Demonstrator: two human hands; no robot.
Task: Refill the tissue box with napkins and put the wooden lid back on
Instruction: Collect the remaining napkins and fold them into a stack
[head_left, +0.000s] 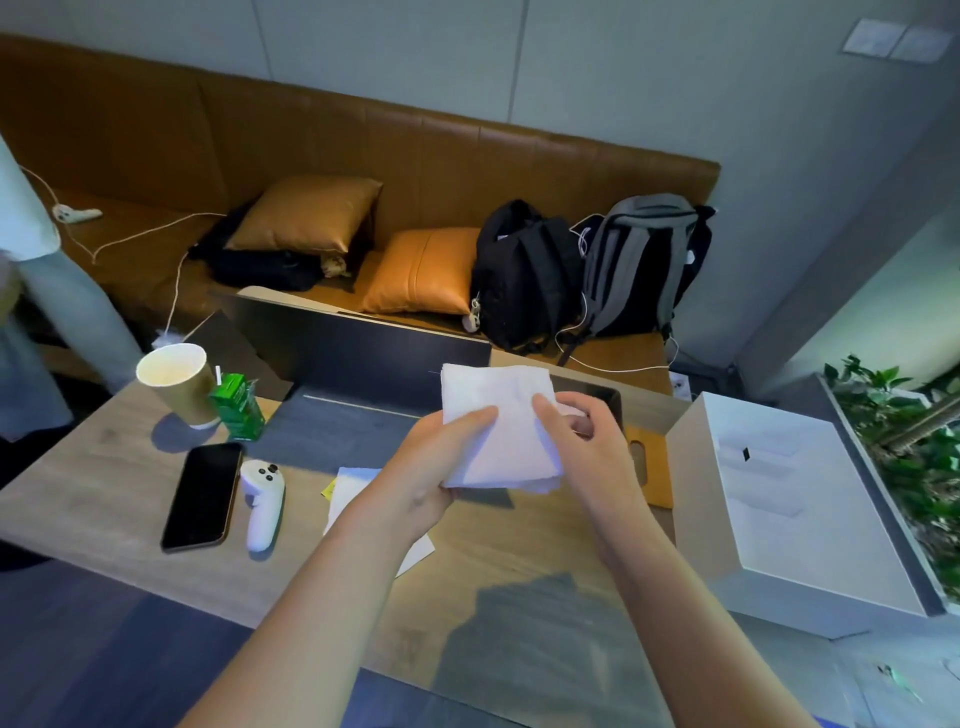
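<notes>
A stack of white napkins (498, 421) is held up over the table between both hands. My left hand (436, 457) grips its lower left side, thumb on top. My right hand (582, 441) pinches its right edge. Behind my right hand, the wooden lid (649, 467), orange-brown with an oval slot, lies flat on the table. A dark box shape (597, 392) shows just behind my fingers; most of it is hidden by the napkins and my hand.
On the wooden table (104, 499) lie a black phone (202, 496), a white controller (262, 501), a paper cup (179, 382), a green carton (239, 405) and white paper (353, 488). An open white box (789, 499) stands at the right. Beyond a laptop (363, 353), a couch holds backpacks.
</notes>
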